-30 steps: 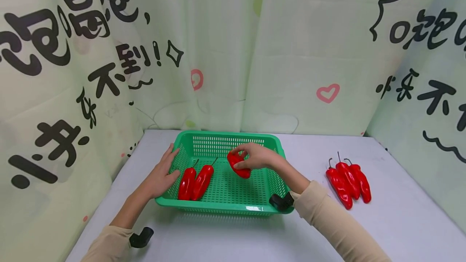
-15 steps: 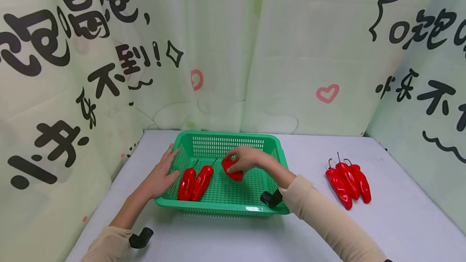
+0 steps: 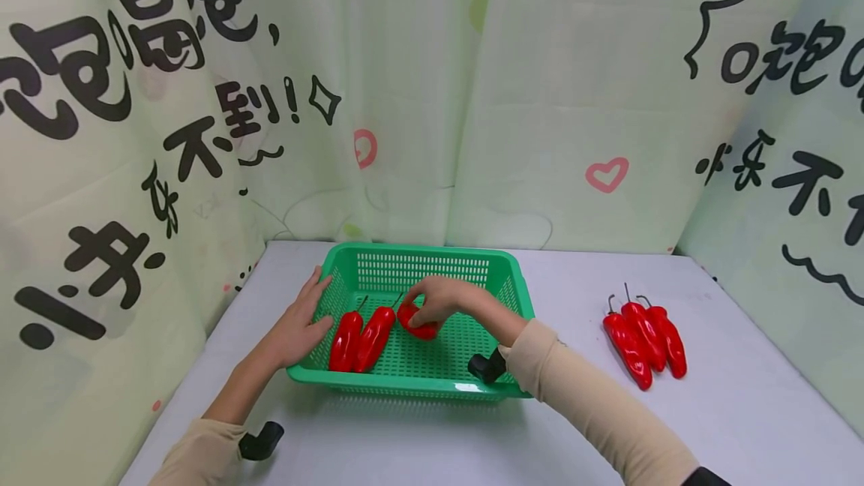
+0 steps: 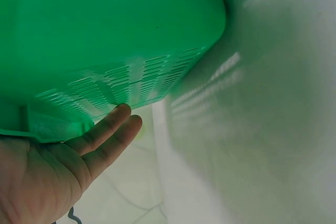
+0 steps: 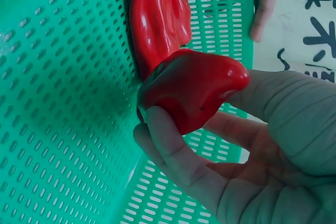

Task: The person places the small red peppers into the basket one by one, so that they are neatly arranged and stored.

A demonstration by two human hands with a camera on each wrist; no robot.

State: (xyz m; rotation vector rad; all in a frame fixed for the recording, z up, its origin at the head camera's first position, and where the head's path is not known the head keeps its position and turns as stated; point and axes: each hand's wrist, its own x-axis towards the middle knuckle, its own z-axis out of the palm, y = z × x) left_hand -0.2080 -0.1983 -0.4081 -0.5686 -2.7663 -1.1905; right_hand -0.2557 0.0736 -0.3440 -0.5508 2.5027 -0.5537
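Inside the green basket (image 3: pixel 466 387), my right hand (image 3: pixel 442 300) pinches a shiny red pepper (image 5: pixel 191 90) between thumb and fingers, low over the perforated floor. To the left of it, two long red peppers (image 3: pixel 361 340) lie side by side with their stems toward the back. My left hand (image 3: pixel 300 325) rests along the basket's left rim. Its fingers (image 4: pixel 113 135) stretch out straight against the outside wall in the left wrist view, while the thumb reaches over the rim in the head view. The stem of the held pepper is hidden.
Three more red peppers (image 3: pixel 646 340) lie together on the white table (image 3: pixel 736 396) to the right of the basket. A pale printed curtain (image 3: pixel 432 96) encloses the table at the back and both sides. Black wrist straps or mounts (image 3: pixel 262 441) sit at the sleeves.
My right hand has moved left and slightly lower with the pepper, bringing it close beside the two in the basket. The left hand stays on the rim.
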